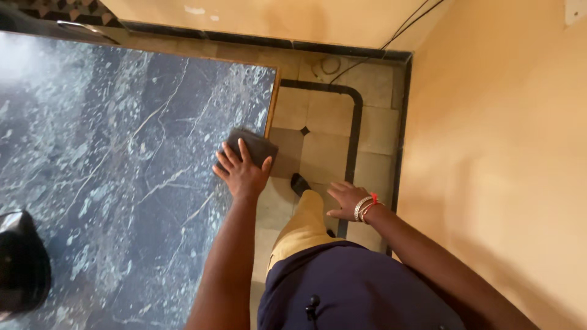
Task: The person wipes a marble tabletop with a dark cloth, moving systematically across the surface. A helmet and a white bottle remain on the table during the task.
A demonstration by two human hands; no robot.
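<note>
I see my left hand (243,173) near the middle of the frame, fingers spread and flat, palm pressed down on a dark grey cloth (254,145); nothing is pinched or gripped, the hand simply lies open on top of it. The cloth sits at the right edge of the marble tabletop (110,171), its far corner hanging just over the wooden rim; my fingertips cover its lower half.

My right hand (347,200) hangs to the right of centre, off the table and above the floor; it is loosely open, fingers relaxed and slightly curled, holding nothing and touching nothing that I can make out; beaded bracelets (365,208) circle the wrist.

Between the two hands I see my leg in tan trousers (302,227) and a dark shoe (299,183) on the tiles; a navy garment (354,287) fills the lower middle. A black rounded object (21,263) rests on the table at the lower left; I cannot tell what it is.

The tabletop is dark blue-black stone with pale veins; the floor (330,116) is beige tile with a dark inlaid border; an orange-cream wall (489,153) takes up the right side, and thin cables (403,27) run down the corner at the top.
</note>
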